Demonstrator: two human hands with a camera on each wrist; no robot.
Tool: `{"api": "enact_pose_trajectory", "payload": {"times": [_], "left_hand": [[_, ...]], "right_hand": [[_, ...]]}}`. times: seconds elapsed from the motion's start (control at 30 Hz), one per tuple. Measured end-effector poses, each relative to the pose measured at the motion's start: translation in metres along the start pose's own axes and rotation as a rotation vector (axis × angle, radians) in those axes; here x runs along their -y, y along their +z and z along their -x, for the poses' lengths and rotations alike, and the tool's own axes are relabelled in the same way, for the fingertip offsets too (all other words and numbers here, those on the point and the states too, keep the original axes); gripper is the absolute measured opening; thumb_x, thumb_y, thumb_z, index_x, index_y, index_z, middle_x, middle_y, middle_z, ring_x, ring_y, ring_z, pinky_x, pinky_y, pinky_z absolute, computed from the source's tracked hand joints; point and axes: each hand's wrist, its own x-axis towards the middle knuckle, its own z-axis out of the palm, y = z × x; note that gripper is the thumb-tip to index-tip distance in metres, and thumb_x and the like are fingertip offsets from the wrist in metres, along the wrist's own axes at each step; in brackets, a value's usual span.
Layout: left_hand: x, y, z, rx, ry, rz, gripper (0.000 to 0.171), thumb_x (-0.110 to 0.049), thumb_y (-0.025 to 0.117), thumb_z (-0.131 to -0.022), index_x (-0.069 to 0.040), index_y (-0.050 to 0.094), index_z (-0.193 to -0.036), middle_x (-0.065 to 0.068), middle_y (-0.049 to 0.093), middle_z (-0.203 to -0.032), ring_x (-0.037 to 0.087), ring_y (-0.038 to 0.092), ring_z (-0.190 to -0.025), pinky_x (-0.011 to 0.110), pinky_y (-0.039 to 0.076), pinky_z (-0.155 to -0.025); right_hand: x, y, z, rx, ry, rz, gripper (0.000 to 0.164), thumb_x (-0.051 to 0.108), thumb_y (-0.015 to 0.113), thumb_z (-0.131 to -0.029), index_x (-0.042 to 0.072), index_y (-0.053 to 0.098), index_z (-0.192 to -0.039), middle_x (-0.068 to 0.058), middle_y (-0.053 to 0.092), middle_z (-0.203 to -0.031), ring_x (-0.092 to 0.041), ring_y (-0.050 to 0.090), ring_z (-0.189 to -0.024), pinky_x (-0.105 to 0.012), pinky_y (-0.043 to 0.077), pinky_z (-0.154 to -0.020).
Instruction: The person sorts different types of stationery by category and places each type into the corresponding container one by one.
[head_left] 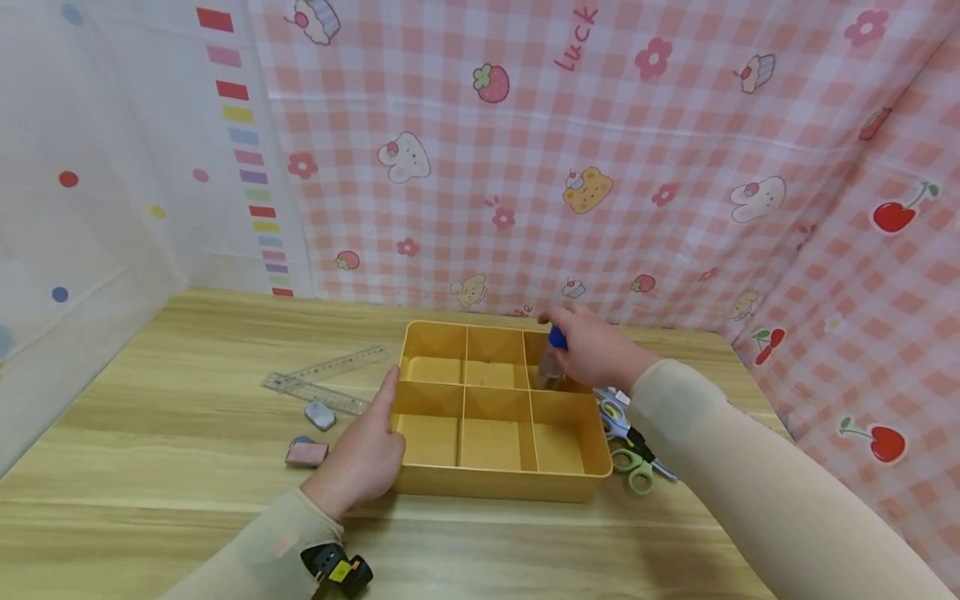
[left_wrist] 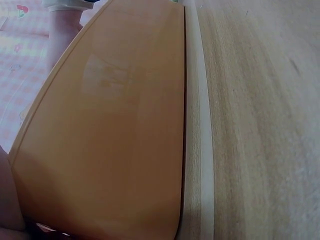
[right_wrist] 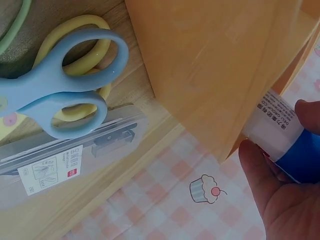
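My right hand grips a clear bottle by its blue cap. The bottle stands in the back right compartment of a yellow divided storage box, and its white label shows printed text. At the box's left side, my left hand holds the wall, index finger along the outside and thumb at the rim. Only a bit of that hand appears in the left wrist view, beside the box's front wall.
Left of the box lie a clear folding ruler, a grey-blue oval object and a pink block. On its right are blue-handled scissors, green-handled scissors and a clear labelled case. Patterned cloth hangs behind.
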Motion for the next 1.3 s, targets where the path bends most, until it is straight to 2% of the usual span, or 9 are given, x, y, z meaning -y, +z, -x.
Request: {"api": "enact_pose_trajectory", "payload": {"times": [0.1,0.23,0.53,0.8,0.97,1.13,1.3], "left_hand": [[-0.001,0.0,0.0,0.002,-0.006,0.004,0.082,0.003,0.036,-0.088,-0.028,-0.007,-0.15,0.012,0.016,-0.153,0.025,0.021,-0.13,0.051,0.021,-0.108],[0.0,0.0,0.001,0.001,-0.006,-0.005,0.081,0.002,0.036,-0.088,-0.028,-0.006,-0.151,0.014,0.018,-0.152,0.026,0.024,-0.129,0.052,0.023,-0.107],[0.0,0.0,0.0,0.0,0.002,-0.005,0.081,0.002,0.036,-0.088,-0.026,-0.007,-0.151,0.015,0.018,-0.152,0.026,0.022,-0.13,0.052,0.022,-0.108],[0.0,0.0,0.001,0.0,0.012,-0.008,0.081,0.002,0.036,-0.088,-0.024,-0.007,-0.151,0.016,0.018,-0.152,0.027,0.023,-0.129,0.052,0.022,-0.107],[0.0,0.0,0.0,0.0,0.009,-0.018,0.081,0.002,0.036,-0.088,-0.024,-0.007,-0.151,0.017,0.019,-0.151,0.028,0.024,-0.129,0.052,0.023,-0.107],[0.0,0.001,0.0,-0.002,0.016,-0.025,0.081,0.002,0.037,-0.088,-0.024,-0.007,-0.151,0.018,0.02,-0.151,0.028,0.024,-0.129,0.052,0.023,-0.107],[0.001,0.001,0.0,-0.003,0.016,-0.026,0.081,0.001,0.036,-0.088,-0.025,-0.007,-0.151,0.016,0.019,-0.151,0.027,0.023,-0.129,0.052,0.023,-0.107]], "right_hand": [[-0.001,-0.001,0.0,0.005,0.02,0.016,0.052,0.026,0.058,-0.092,0.024,0.036,-0.139,-0.013,0.035,-0.138,-0.027,0.048,-0.107,-0.049,0.047,-0.091],[-0.001,-0.005,0.002,0.018,0.043,-0.011,0.059,0.031,0.058,-0.092,0.024,0.031,-0.144,-0.015,0.031,-0.142,-0.029,0.048,-0.108,-0.051,0.046,-0.091],[-0.008,-0.025,0.008,-0.066,0.044,-0.118,0.061,0.045,0.053,-0.092,0.015,0.034,-0.143,-0.01,0.038,-0.14,-0.025,0.05,-0.109,-0.049,0.047,-0.09],[-0.017,-0.04,0.02,-0.136,0.088,-0.167,0.054,0.038,0.051,-0.095,0.016,0.037,-0.142,-0.007,0.042,-0.136,-0.02,0.052,-0.1,-0.047,0.051,-0.084],[-0.026,-0.044,0.027,-0.167,0.109,-0.14,0.053,0.04,0.049,-0.095,0.014,0.039,-0.141,-0.009,0.042,-0.134,-0.02,0.053,-0.098,-0.045,0.053,-0.079],[-0.038,-0.049,0.036,-0.163,0.121,-0.092,0.047,0.034,0.051,-0.095,0.009,0.045,-0.135,-0.012,0.047,-0.124,-0.026,0.052,-0.098,-0.049,0.052,-0.081],[-0.056,-0.052,0.047,-0.107,0.131,-0.009,0.041,0.026,0.051,-0.095,0.002,0.05,-0.128,-0.019,0.052,-0.123,-0.033,0.051,-0.104,-0.056,0.046,-0.088]]}}
